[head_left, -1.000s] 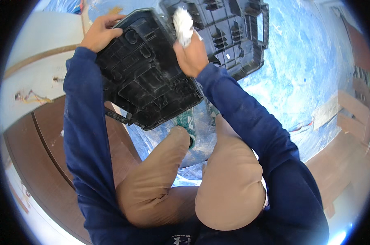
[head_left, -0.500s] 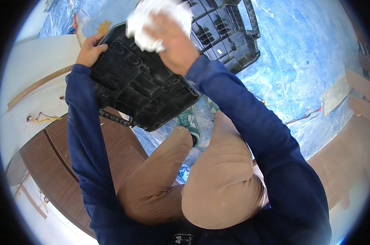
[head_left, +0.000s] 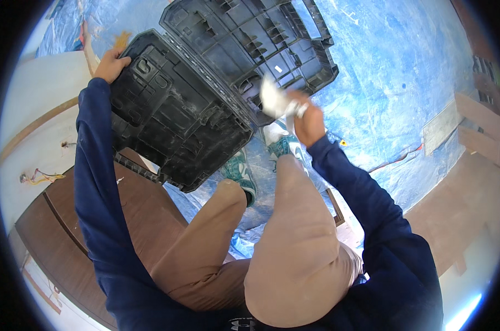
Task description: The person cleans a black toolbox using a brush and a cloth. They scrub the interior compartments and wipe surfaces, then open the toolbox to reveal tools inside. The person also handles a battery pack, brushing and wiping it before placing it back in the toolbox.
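**Open tool case wiped over blue tarp**

The right hand (head_left: 309, 122) grips a crumpled white rag (head_left: 276, 100), pressed against the edge of the black plastic tool case (head_left: 206, 88). The left hand (head_left: 111, 65) clasps the case's far corner, fingers curled over its rim. The case lies open across the knees, above green shoes (head_left: 242, 172). Blue tarp (head_left: 393, 83) spreads free to the right; a brown wooden panel (head_left: 57, 231) borders the left.

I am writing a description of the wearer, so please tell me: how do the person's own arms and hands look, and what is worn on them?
Both arms wear long, dark navy sleeves of soft fabric that reach the wrists. The left hand and right hand are bare: no gloves, rings or watch visible.
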Demonstrator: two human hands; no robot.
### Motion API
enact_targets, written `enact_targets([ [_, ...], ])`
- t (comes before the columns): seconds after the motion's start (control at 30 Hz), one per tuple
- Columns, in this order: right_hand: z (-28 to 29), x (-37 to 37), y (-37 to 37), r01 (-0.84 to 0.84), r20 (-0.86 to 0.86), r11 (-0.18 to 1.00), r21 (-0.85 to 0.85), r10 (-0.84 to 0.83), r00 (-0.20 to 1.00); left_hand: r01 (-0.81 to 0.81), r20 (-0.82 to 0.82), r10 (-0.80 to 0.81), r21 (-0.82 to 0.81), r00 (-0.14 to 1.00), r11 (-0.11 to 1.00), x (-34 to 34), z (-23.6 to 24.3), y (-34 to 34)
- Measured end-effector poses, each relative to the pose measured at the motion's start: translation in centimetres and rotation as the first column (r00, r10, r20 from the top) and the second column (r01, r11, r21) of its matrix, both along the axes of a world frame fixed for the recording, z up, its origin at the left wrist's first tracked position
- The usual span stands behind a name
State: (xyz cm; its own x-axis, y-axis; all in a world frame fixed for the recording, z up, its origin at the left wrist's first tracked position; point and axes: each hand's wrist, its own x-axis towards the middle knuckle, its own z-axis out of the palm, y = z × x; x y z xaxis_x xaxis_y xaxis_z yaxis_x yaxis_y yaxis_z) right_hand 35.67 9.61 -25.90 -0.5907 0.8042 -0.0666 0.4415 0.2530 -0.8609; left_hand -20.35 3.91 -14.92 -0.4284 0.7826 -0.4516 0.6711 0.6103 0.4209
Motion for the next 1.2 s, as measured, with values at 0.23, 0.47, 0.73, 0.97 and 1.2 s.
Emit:
enact_targets([
  [0.23, -5.4, -11.4, 11.3, -0.331, 0.269, 0.718, 0.612, 0.204, 0.941, 0.077, -0.439, -0.083, -0.032, 0.894, 0.997, 0.0, -4.5, 1.2],
  [0.47, -7.4, -3.0, 2.5, -0.448, 0.578, 0.866, 0.223, 0.252, 0.776, -0.027, -0.431, -0.041, -0.149, 0.902, 0.988, -1.0, -7.9, 1.3],
  [0.73, -9.0, -2.0, 3.5, -0.425, 0.503, 0.861, 0.279, 0.245, 0.829, 0.039, -0.505, -0.128, -0.183, 0.854, 0.982, -0.5, -7.7, 2.9],
  [0.97, -5.6, -1.6, 9.7, -0.320, 0.390, 0.946, 0.050, 0.277, 0.878, 0.035, -0.523, -0.117, -0.164, 0.845, 0.986, -2.0, -10.0, 2.1],
  [1.2, -7.6, -2.0, 10.9, -0.457, 0.945, 0.866, 0.204, -0.052, 0.322, 0.077, -0.492, -0.120, -0.106, 0.863, 0.991, -2.5, -9.7, 2.5],
])
